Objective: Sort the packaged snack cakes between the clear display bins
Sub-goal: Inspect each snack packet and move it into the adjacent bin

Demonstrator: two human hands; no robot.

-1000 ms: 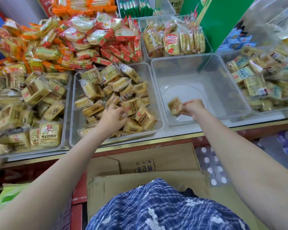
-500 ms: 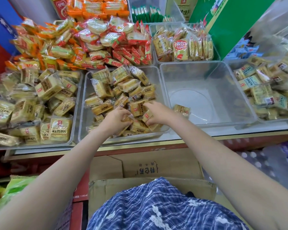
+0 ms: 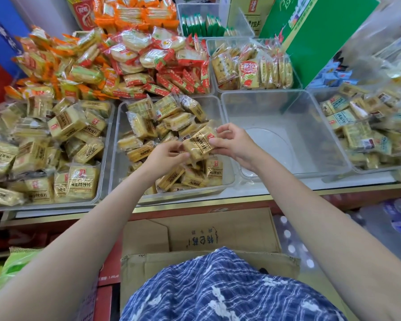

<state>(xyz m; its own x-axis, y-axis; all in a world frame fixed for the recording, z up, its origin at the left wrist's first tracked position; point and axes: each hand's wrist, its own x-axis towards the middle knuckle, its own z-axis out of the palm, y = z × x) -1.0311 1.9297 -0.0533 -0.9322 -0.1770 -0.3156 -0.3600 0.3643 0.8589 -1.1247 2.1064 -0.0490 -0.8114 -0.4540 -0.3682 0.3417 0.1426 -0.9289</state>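
Observation:
Both hands are over the middle clear bin [image 3: 122, 174], which holds a pile of yellow packaged snack cakes [image 3: 171, 121]. One yellow snack cake pack [image 3: 198, 143] is raised just above the pile. My right hand [image 3: 233, 144] pinches its right side with thumb and fingers. My left hand [image 3: 166, 157] pinches its lower left edge. To the right, the neighbouring clear bin [image 3: 287, 135] shows a bare floor, with my right wrist covering its near left corner.
A full bin of similar yellow packs [image 3: 63, 126] sits at left, and a bin of teal-labelled packs [image 3: 357, 133] at right. Orange and red snack packs [image 3: 148, 56] are heaped behind. A green carton [image 3: 315, 35] stands at the back right. A cardboard box [image 3: 218, 235] sits below the counter edge.
My right hand left a cake in the right bin, swung back left into the middle bin, and now both hands have lifted one pack above the pile.

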